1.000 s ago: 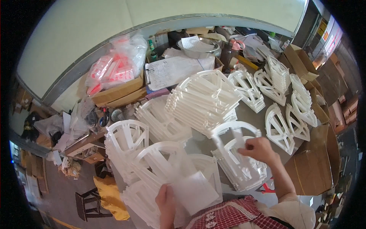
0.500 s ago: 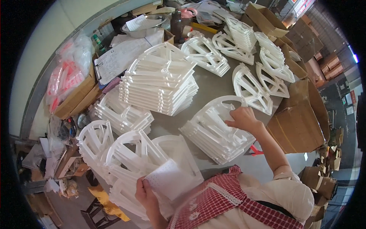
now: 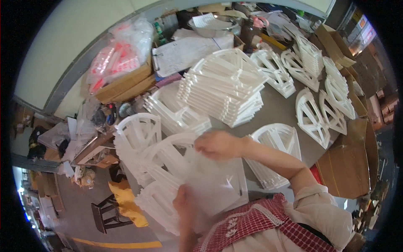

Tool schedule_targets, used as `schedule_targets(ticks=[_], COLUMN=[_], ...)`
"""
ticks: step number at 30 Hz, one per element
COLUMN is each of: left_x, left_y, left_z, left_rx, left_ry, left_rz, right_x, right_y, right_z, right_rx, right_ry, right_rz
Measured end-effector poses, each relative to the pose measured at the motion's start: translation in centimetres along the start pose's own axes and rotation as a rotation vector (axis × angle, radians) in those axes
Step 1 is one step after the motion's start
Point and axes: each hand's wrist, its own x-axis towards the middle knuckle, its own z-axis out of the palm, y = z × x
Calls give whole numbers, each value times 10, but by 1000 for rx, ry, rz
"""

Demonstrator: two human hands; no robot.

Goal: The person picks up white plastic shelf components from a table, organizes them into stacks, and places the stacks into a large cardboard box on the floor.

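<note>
My left hand [image 3: 183,202] is closed on the edge of a white sheet [image 3: 208,187], smeared by motion, above the nearest white plastic fan-shaped frames [image 3: 176,145]. Just beyond the sheet, my right hand [image 3: 219,145] has its fingers curled together and pointing left. Blur hides whatever those fingertips may hold. Under my right forearm lies another stack of fan-shaped frames [image 3: 277,145]. A taller stack of the same frames [image 3: 226,84] stands in the middle of the table, with a lower stack [image 3: 176,109] to its left.
More white frames [image 3: 312,117] lie at the table's right and far side. An open cardboard box [image 3: 348,157] stands at the right edge. A clipboard with papers [image 3: 189,54], plastic bags [image 3: 121,54] and a metal bowl [image 3: 213,26] line the back. A dark stool [image 3: 110,214] is at lower left.
My right hand has left the right-hand stack and come left to near the sheet. My left hand still has the sheet. The whole view has swung left, shifting the table rightward.
</note>
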Motion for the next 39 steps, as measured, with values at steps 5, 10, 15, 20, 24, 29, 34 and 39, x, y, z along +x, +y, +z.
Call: schedule_targets(ticks=[5,10,15,20,24,29,34,39], left_x=[-2,2,2,1,-7,-12,0,-1], left_y=[-16,-14,-8,-16,-35,8,-17,-12], left_z=[1,6,5,6,5,-9,-17,-15], left_rx=[206,224,231,221,11,-806,-839,-830], left_ry=[-5,38,30,34,71,292,360,360], left_rz=[103,220,194,178,60,29,4,-133], right_x=[74,87,96,65,63,87,96,83], right_y=[-1,1,-7,-1,-8,-34,-17,-7], right_z=[65,75,42,71,71,7,-22,-24], right_rx=[-211,-390,-242,-232,-171,-219,-308,-338], right_ry=[-314,-272,-401,-205,-209,-115,389,523], right_rz=[-127,-178,327,269,347,526,620,748])
